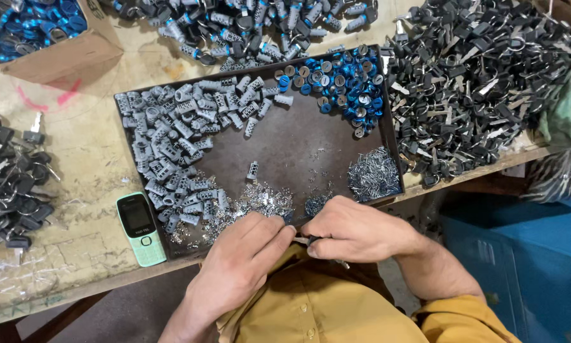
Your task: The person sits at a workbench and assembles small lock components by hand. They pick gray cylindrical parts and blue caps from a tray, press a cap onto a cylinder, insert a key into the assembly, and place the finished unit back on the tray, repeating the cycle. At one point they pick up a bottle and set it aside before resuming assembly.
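My left hand [241,260] and my right hand [352,232] meet at the near edge of a dark metal tray [298,143]. Between their fingertips is a small key-and-lock part [303,241], mostly hidden by the fingers. In the tray lie several grey lock cylinders [171,136] on the left, blue round caps [345,82] at the far right, small shiny metal pins [373,171] at the near right and more metal bits [260,202] near my left hand. One grey cylinder [253,170] lies alone mid-tray.
A green push-button phone [140,227] lies left of the tray. Black-headed keys [476,82] are heaped at the right and others [9,184] at the left. A cardboard box [50,38] of blue parts stands far left. Assembled cylinders [247,25] lie beyond the tray.
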Available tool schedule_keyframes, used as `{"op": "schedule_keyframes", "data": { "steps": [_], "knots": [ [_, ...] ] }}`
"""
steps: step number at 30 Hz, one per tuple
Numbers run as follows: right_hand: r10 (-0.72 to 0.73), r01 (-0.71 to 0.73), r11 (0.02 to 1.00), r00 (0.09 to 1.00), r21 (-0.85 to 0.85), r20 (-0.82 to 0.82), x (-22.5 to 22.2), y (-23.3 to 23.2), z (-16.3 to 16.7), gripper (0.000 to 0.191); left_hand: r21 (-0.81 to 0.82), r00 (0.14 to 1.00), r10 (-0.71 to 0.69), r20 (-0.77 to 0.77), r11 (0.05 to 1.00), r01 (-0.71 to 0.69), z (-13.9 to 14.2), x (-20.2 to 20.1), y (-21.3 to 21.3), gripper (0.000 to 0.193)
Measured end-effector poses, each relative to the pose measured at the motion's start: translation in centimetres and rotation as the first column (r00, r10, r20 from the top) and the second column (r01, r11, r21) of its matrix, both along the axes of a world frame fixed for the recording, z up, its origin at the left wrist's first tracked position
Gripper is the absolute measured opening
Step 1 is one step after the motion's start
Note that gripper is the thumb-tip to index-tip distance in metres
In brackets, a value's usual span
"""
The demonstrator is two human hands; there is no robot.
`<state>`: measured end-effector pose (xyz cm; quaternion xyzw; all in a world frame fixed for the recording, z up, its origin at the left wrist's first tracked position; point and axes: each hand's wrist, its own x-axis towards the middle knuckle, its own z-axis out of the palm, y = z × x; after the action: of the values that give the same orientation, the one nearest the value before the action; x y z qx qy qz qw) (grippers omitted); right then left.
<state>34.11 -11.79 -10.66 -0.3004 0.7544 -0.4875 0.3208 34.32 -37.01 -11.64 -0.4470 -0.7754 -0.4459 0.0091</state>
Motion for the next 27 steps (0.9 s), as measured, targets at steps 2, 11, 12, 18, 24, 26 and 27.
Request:
{"op": "schedule_keyframes", "data": {
  "steps": [2,11,12,18,24,26,27],
  "knots": [
    [0.051,-0.049,0.998,0.998,-0.045,0.036,-0.3,0.1,0.1,0.032,0.007,0.999,0.0,0.041,1.0,-0.001,-0.1,0.4,-0.1,0.041],
    [0.044,-0.043,0.999,0.983,-0.008,0.177,-0.7,-0.7,-1.3,0.03,0.169,0.956,0.175,0.237,0.961,-0.218,-2.6,1.7,-0.2,0.035],
    [0.056,-0.053,0.998,0.982,-0.019,0.18,-0.7,-0.9,-1.6,0.031,0.174,0.954,0.173,0.246,0.96,-0.219,-2.8,1.8,-0.4,0.036],
    [0.093,-0.09,0.996,0.979,-0.024,0.183,-1.4,-1.3,-2.2,0.036,0.2,0.949,0.151,0.276,0.957,-0.211,-3.1,1.6,-1.5,0.037],
    [0.06,-0.064,0.998,0.991,0.027,0.119,-1.3,-1.7,-2.8,0.034,0.18,0.941,0.208,0.265,0.949,-0.26,-3.6,1.7,-1.3,0.037],
    [0.049,-0.049,0.999,0.997,0.008,0.063,-1.3,-1.9,-2.9,0.036,0.186,0.933,0.228,0.279,0.94,-0.285,-3.8,1.8,-1.2,0.037],
    [0.031,-0.033,0.999,0.996,0.021,0.087,-1.3,-1.9,-3.0,0.036,0.191,0.927,0.237,0.29,0.935,-0.299,-3.9,1.8,-1.1,0.038]
  ]
}}
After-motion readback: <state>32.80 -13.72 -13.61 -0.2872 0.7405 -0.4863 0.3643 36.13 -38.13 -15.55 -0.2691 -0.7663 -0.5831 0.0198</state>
